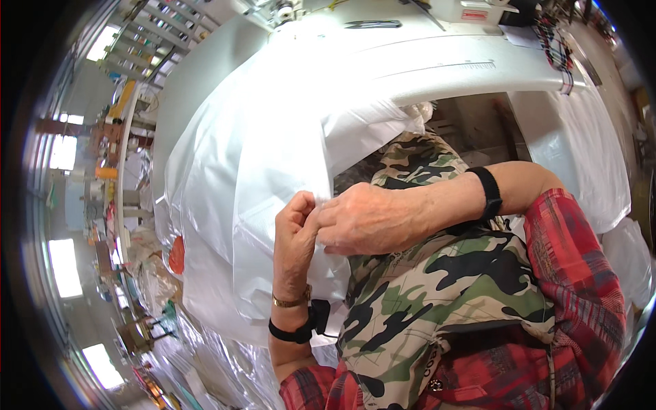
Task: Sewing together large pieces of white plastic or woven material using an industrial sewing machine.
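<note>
A large sheet of thin white fabric [266,157] spreads over the sewing table and hangs down its near left side. My left hand [296,229] pinches the fabric's edge, thumb and fingers pressed together. Close against it, my right hand [362,217] comes across from the right with its fingers closed on the same edge. The fingertips of both hands nearly meet, and the exact fold between them is hidden. Toward the far edge stands the sewing machine head [285,12], beside a bright glare on the fabric.
On the white table [437,51] lie a dark slim tool [372,24] and a printed ruler scale [471,65]. A checked cloth strip [552,51] hangs at the right. Clear plastic sheeting [591,157] drapes there. A camouflage apron [451,287] covers my lap.
</note>
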`<act>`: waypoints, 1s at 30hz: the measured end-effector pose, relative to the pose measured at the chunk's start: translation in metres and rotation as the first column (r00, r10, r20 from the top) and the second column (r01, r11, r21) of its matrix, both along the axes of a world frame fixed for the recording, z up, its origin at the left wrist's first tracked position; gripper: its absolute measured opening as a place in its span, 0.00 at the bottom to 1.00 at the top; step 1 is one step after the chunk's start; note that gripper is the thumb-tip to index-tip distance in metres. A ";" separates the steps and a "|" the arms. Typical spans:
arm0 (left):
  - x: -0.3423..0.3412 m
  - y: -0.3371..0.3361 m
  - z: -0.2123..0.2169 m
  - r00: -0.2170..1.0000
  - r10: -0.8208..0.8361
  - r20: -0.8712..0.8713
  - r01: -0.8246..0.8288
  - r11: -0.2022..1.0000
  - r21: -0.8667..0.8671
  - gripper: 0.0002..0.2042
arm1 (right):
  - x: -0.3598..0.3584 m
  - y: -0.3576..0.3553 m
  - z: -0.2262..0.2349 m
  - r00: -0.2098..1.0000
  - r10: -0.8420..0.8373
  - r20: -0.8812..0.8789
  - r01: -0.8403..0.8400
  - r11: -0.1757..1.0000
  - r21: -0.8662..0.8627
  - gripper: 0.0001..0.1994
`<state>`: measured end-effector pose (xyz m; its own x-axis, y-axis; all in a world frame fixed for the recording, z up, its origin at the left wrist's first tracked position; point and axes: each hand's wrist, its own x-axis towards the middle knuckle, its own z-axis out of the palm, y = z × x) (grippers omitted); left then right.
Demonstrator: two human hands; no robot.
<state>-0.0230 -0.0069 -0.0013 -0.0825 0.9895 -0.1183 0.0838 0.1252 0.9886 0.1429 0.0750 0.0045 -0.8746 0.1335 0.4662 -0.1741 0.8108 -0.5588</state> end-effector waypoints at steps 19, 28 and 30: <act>0.000 0.000 0.010 0.928 0.203 0.312 -0.209 0.978 -0.015 0.05 | 0.063 0.072 -0.148 0.385 -0.893 0.233 0.548 0.018 -0.836 0.20; 0.000 0.008 0.026 0.950 0.182 0.255 -0.199 0.979 0.044 0.05 | 0.087 0.088 -0.124 0.583 -0.805 0.111 0.786 0.523 -0.330 0.16; -0.001 0.010 0.031 0.959 0.169 0.229 -0.190 0.979 0.070 0.04 | 0.091 0.077 -0.096 0.766 -0.641 0.046 0.629 0.734 -0.254 0.13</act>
